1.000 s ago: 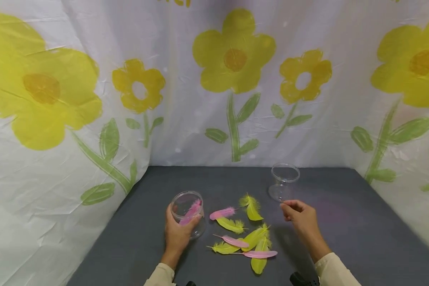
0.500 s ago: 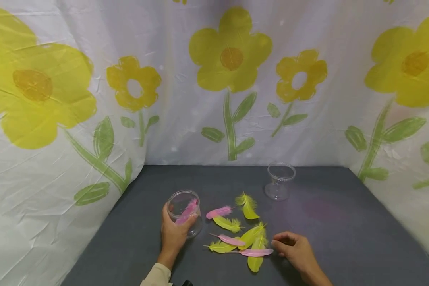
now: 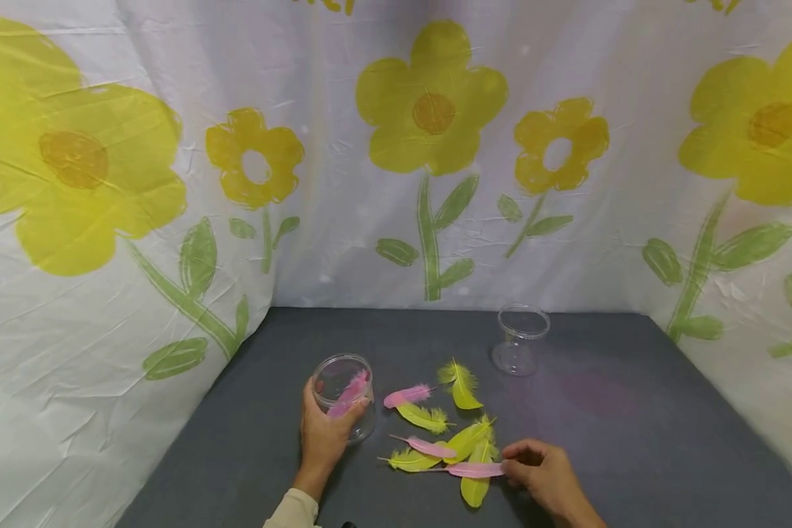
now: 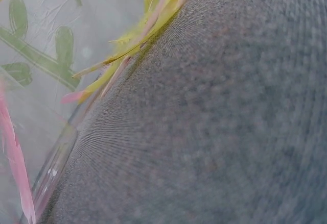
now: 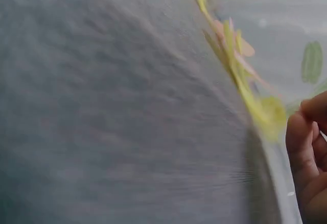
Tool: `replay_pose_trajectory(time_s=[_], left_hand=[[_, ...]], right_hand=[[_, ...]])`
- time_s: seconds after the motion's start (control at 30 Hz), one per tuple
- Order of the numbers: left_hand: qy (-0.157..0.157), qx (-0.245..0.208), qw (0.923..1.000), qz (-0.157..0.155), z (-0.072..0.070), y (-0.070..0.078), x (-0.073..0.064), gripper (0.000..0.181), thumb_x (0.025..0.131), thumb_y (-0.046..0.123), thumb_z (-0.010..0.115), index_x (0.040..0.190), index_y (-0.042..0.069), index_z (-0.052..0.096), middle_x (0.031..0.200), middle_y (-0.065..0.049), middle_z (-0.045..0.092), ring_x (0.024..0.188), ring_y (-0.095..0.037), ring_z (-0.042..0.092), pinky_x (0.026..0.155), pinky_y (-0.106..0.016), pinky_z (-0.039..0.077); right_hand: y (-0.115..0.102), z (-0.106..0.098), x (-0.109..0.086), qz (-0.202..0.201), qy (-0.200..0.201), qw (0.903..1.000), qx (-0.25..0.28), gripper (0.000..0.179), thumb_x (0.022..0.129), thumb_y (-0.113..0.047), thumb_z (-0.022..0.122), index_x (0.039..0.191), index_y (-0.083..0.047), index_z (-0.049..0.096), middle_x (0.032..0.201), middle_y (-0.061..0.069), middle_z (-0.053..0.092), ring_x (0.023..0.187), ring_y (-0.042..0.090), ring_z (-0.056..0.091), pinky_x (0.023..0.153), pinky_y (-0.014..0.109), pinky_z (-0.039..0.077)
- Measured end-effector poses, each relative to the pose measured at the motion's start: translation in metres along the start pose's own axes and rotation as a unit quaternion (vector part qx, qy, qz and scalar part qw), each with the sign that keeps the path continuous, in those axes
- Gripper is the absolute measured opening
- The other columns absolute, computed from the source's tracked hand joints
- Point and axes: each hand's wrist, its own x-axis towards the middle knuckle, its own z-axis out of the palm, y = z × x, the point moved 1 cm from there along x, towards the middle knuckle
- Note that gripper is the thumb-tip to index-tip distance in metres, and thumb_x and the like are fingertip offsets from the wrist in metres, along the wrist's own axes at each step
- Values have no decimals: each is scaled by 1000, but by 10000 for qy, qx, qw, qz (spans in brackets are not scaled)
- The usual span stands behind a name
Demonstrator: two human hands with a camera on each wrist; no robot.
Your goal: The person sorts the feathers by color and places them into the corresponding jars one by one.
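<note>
My left hand (image 3: 323, 433) grips a clear plastic jar (image 3: 364, 425), fingers round its far side and thumb across its front. Inside the jar leans a pink feather (image 3: 348, 392), which in the left wrist view also shows as a pink feather (image 4: 18, 163) behind the clear wall. At the right edge of the feather pile, my right hand (image 3: 544, 473) pinches the broad tip of a pale pink feather (image 3: 475, 469) with thumb and forefinger. That feather lies across a yellow feather (image 3: 475, 493). In the right wrist view the thumb and finger of my right hand (image 5: 309, 147) meet.
A second clear jar (image 3: 515, 359) stands at the back right of the dark table (image 3: 633, 411). Between my hands lie several more feathers, such as a yellow feather (image 3: 463, 385) and a pink feather (image 3: 405, 397). A flower-printed curtain (image 3: 343, 242) encloses the table.
My right hand has come from beside the far jar down toward me and left, to the tip of the pale pink feather. The left hand and its jar stay in place.
</note>
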Motion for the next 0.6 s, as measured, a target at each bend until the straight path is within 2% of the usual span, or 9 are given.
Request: replay_pose_trajectory(time_s=[0.1, 0.23, 0.6], left_hand=[[21, 14, 10000, -30, 0, 1, -1, 100, 66, 28, 89, 144, 5, 31, 139, -21, 43, 127, -38, 39, 104, -57, 27], [20, 15, 10000, -78, 0, 0, 0, 101, 66, 28, 89, 145, 5, 31, 139, -21, 42, 126, -38, 40, 104, -57, 27], [-57, -15, 9999, -152, 1, -1, 0, 102, 67, 30, 89, 146, 7, 29, 141, -20, 41, 128, -38, 38, 105, -57, 26]], right_hand=[[-9, -4, -1, 68, 139, 9997, 213, 17, 77, 5, 72, 93, 9, 68, 81, 12, 67, 67, 25, 62, 60, 35, 53], [-28, -13, -2, 43, 82, 9992, 394, 18, 80, 3, 72, 97, 8, 68, 84, 13, 68, 70, 26, 63, 65, 38, 54], [-84, -29, 1, -660, -119, 9949, 753, 17, 83, 2, 71, 98, 8, 68, 84, 15, 67, 71, 26, 64, 69, 35, 54]])
